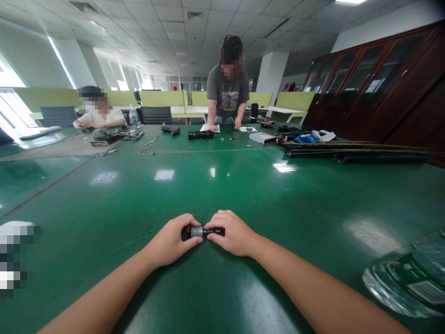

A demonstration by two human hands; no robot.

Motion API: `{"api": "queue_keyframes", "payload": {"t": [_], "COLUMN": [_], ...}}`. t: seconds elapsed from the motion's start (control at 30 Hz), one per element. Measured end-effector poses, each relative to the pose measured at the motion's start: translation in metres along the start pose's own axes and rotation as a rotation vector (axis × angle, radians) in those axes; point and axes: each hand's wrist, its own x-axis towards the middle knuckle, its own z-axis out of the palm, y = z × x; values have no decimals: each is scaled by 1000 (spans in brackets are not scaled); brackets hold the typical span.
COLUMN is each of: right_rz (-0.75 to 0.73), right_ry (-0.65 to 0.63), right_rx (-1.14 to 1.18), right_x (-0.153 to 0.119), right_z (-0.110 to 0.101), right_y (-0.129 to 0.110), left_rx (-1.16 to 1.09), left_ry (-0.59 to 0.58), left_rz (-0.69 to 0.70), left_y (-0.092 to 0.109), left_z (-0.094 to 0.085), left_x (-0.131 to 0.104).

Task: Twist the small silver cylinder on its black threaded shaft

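Observation:
A small cylindrical part lies low over the green table in front of me, between both hands. Its left end is a grey metal cylinder, and a dark, ridged shaft runs out from it to the right. My left hand is closed around the grey cylinder with thumb and fingers. The shaft is pinched by my right hand, whose fingers hide some of it. The two hands almost meet where the cylinder joins the shaft. I cannot tell the exact kind of part.
A large plastic water bottle lies at the right edge of the green table. Across from me a person stands leaning over papers; another person sits at the left. Tools and long dark rails lie along the far side.

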Motion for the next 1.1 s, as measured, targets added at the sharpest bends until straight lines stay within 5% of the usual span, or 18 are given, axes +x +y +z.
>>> {"api": "queue_keyframes", "payload": {"t": [1.1], "right_rz": [70], "right_ry": [84], "right_rx": [1], "right_x": [0], "right_z": [-1], "right_y": [2], "left_rx": [7], "left_ry": [-11], "left_rz": [-8], "left_y": [-1], "left_z": [-1], "left_x": [-1]}}
